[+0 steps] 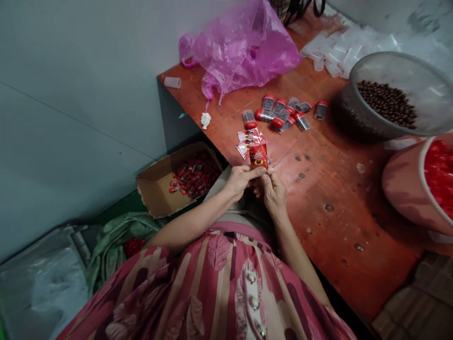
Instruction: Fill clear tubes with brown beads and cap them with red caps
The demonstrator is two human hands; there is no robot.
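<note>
My left hand [239, 180] and my right hand [272, 190] meet at the near edge of the red-brown table [332, 189]. Together they pinch a small red printed packet [258, 156] that stands upright above my fingers. Just beyond it a few more clear-and-red packets [247, 139] lie on the table. Farther back sits a cluster of several small clear vials with red caps [283, 112], lying on their sides.
A grey bowl of small dark balls [387, 101] and a pink tub of red caps [439, 177] stand at the right. A pink plastic bag [240, 49] and clear bags [339, 47] lie at the back. On the floor left, a cardboard box [184, 182] holds red packets.
</note>
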